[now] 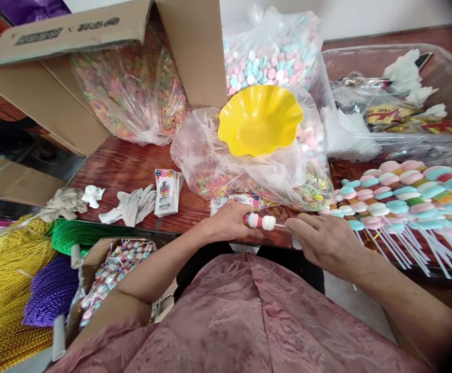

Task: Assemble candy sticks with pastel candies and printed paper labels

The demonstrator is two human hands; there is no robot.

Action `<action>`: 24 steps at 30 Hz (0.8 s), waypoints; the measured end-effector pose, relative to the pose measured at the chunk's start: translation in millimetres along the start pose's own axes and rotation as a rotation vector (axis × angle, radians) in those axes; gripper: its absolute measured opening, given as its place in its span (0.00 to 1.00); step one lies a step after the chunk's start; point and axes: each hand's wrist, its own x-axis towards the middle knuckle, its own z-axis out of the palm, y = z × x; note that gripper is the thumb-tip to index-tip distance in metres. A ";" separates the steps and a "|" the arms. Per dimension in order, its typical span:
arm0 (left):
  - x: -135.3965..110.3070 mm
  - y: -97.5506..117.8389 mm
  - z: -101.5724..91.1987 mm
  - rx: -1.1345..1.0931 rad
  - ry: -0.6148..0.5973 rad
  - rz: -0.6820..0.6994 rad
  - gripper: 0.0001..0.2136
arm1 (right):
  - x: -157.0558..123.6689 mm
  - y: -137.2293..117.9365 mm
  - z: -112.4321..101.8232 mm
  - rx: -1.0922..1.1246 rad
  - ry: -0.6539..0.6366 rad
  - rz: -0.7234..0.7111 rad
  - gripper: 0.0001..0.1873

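Observation:
My left hand (pixel 230 223) is closed around the candy end of a skewer (pixel 262 221) that carries pink, blue and white round sweets. My right hand (pixel 322 240) pinches the thin white stick end of the same skewer. Both hands sit at the near edge of the wooden table (pixel 125 166), just in front of a clear bag of mixed candies (pixel 249 176). A yellow scalloped bowl (pixel 259 119) rests on top of that bag.
A pile of finished candy skewers (pixel 400 197) lies to the right. Behind stand a bag of pastel candies (pixel 272 52), a cardboard box with a candy bag (pixel 132 88) and a clear tray (pixel 397 98). Left below are ribbon bundles (pixel 19 274) and a box of skewers (pixel 117 264).

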 end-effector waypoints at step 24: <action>2.2 7.1 8.7 -0.050 -0.218 0.043 0.13 | 23.4 -16.5 12.6 0.053 -0.066 -0.084 0.09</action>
